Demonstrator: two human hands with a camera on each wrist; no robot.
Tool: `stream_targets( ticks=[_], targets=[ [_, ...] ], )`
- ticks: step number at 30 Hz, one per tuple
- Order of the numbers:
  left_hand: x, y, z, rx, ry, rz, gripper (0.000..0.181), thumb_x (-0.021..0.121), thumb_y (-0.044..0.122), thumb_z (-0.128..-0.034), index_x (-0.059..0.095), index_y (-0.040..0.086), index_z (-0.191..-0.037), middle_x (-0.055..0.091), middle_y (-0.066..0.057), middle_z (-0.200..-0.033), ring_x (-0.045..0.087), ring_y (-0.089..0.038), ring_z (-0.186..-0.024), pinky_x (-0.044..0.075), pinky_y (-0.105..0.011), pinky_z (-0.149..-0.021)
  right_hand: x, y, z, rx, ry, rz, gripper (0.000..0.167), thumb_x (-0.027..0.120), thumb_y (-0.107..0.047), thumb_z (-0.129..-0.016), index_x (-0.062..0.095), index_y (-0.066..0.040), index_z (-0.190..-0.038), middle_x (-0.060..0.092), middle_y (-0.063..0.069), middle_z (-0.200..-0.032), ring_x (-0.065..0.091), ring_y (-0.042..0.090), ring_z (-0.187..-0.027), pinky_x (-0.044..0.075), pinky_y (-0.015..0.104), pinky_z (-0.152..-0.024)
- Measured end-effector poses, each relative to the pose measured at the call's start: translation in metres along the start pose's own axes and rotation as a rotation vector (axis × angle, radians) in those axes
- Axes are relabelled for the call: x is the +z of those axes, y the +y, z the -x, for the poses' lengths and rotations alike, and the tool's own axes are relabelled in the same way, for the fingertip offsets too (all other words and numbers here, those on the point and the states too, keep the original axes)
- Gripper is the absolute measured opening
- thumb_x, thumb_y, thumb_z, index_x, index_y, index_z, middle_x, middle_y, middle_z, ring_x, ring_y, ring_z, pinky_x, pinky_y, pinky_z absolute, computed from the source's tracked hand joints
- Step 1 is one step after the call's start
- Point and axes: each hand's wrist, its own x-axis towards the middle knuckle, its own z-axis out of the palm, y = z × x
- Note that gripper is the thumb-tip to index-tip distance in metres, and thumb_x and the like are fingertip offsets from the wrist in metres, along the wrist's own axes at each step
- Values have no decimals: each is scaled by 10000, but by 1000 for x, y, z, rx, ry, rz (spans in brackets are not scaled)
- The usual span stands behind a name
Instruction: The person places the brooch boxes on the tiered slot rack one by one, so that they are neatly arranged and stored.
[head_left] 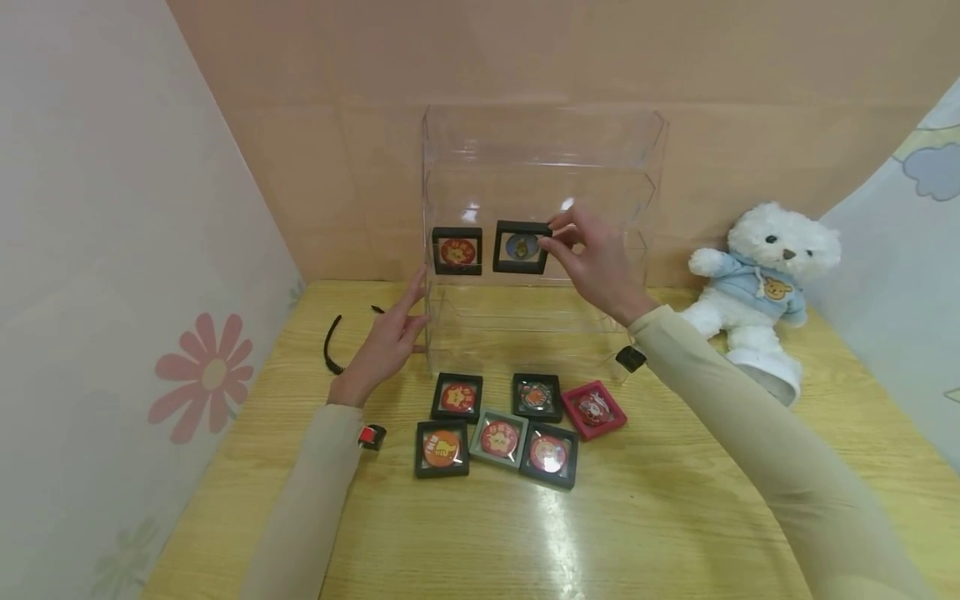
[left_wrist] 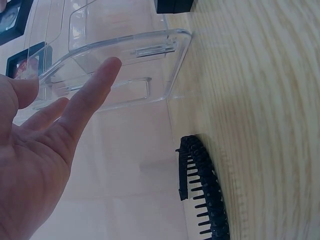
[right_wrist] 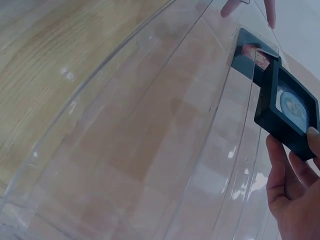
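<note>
The right hand [head_left: 600, 262] has its thumb and fingers closed in a pinch on the right side of a black display frame [head_left: 521, 247], near its upper corner. Holding by the rim, at one side, probably keeps the disc's clear window free of the grip and the opposite edge unobstructed. The frame is held face outward and slightly tilted, before a tier of the clear rack [head_left: 540, 164]; whether its lower edge touches the tier cannot be determined.

The left hand [head_left: 386, 340] holds no frame. Its fingers are extended along the rack's left side panel, apparently in contact — judged a steadying touch, since so light a rack could shift.

A second black frame [head_left: 457, 251] stands upright at the tier's left end, close to the side panel. The gap between it and the held frame is narrow, the nearest point for a knock. To the right, the tier continues behind the right hand to the far panel, giving more room.

On the desk [head_left: 637, 517], before the rack, six further frames lie flat — four black, a grey-green one [head_left: 499, 438] and a magenta one [head_left: 594, 410] — faces up. A toothed black hairband [left_wrist: 207, 195] lies left of the rack; a white teddy bear [head_left: 765, 317] sits to its right.
</note>
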Motion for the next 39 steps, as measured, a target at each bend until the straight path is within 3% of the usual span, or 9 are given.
stream_targets(
  ticks=[4, 12, 31, 39],
  targets=[
    [0, 1, 0, -3, 0, -1, 731, 428, 150, -1102, 37, 520, -1596, 253, -117, -1639, 568, -415, -1249, 637, -370, -732, 4, 4, -3, -12, 30, -6, 213, 733, -64, -937, 594, 18, -1077, 668, 134, -1059, 730, 262, -880, 550, 185, -730],
    [1, 2, 2, -16, 1, 2, 730, 430, 160, -1099, 38, 531, -1591, 252, -102, -1642, 557, -422, -1260, 636, -371, -744, 12, 10, -9, -26, 59, 3, 190, 728, -62, -941, 609, 36, -1053, 682, 136, -1076, 723, 264, -859, 595, 406, -732],
    [4, 1, 1, 8, -11, 24, 709, 418, 188, -1100, 31, 516, -1596, 238, -93, -1646, 550, -430, -1264, 636, -379, -748, 26, 11, -8, 67, -14, 83, 201, 709, -79, -962, 608, 12, -1110, 683, 146, -1092, 730, 246, -883, 614, 356, -732],
    [4, 3, 0, 13, -1, -7, 721, 430, 168, -1099, 31, 496, -1603, 268, -89, -1635, 583, -356, -1237, 636, -347, -735, 29, 11, -4, 42, 0, 112, 207, 717, -115, -961, 618, 4, -1098, 707, 149, -1073, 730, 227, -825, 604, 357, -683]
  ],
)
